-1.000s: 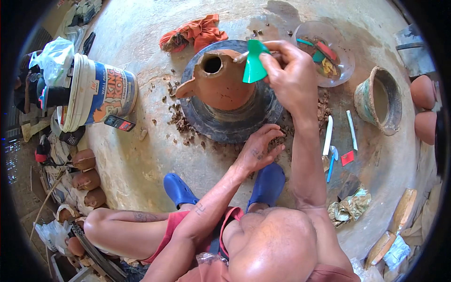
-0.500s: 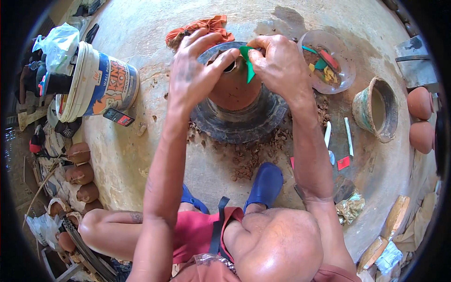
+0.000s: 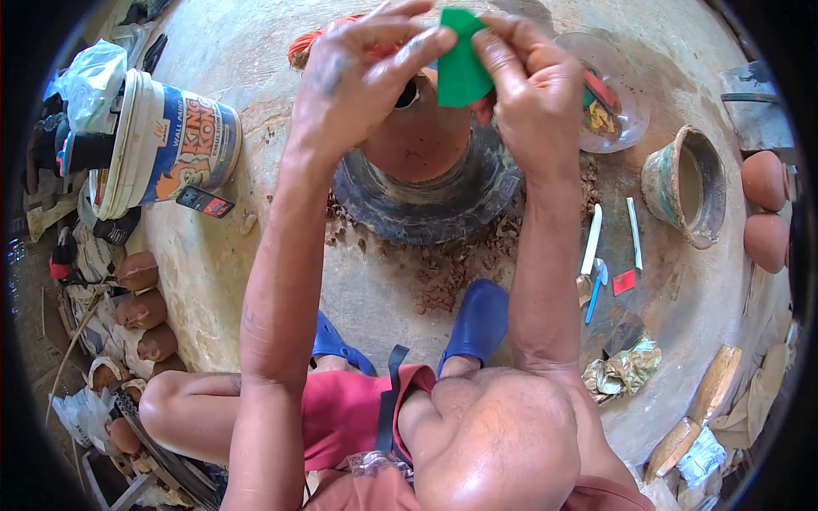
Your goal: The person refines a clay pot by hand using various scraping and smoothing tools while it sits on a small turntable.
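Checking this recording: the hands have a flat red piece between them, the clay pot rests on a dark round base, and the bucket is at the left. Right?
Not quite: the flat piece is green, not red, as the head view shows. Otherwise, it is between the left hand and right hand, the clay pot rests on the dark round base, and the bucket is at the left.

At twelve o'clock, the left hand [image 3: 341, 77] and green card [image 3: 463, 68] hide the upper pot [image 3: 417, 157]. That hand covers part of the cloth [image 3: 302, 47] at eleven; the right hand [image 3: 538, 89], the bowl's [image 3: 637, 115] near side at two. The lower edge crops the shirt [image 3: 383, 494] at six.
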A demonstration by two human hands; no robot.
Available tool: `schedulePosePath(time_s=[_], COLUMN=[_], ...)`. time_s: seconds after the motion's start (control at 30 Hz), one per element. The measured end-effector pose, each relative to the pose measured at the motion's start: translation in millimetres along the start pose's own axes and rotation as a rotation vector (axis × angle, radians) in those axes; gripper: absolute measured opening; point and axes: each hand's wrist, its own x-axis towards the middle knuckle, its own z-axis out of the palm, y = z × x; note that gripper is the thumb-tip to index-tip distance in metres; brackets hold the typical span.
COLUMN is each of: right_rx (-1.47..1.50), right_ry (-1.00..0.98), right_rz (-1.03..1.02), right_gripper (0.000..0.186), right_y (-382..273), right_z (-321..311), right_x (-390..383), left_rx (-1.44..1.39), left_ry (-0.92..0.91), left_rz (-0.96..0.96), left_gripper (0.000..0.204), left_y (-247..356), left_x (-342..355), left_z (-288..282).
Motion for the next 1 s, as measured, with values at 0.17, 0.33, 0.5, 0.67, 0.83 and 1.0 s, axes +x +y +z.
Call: schedulePosePath(time_s=[0.17, 0.33, 0.5, 0.67, 0.83, 1.0], right_rx=[-0.254, -0.603, -0.738, -0.755, -0.539, -0.223], right_ry=[0.263, -0.044, -0.085, -0.137, -0.131, -0.078], right_rz=[-0.073, -0.105, -0.117, -0.098, 0.060, 0.221], right_gripper=[0.021, 0.021, 0.023, 0.025, 0.024, 0.023], right_y=[-16, -1, -1, 3, 7, 5], right_z=[-12, -7, 1, 3, 5, 4], right_x=[0, -3, 2, 7, 6, -1], left_rx=[-0.232, 0.258, 0.185, 0.229, 0.224, 0.263], left_ry=[-0.304, -0.076, -0.320, -0.304, -0.291, -0.248], left_rz=[-0.293, -0.114, -0.219, -0.317, -0.344, -0.386], left_gripper=[0.060, 0.052, 0.054, 0.044, 0.041, 0.036], left_y=[46, 5, -5, 5, 7, 18], left_x=[40, 38, 4, -4, -8, -6], left_z=[-16, -17, -25, -17, -18, -11])
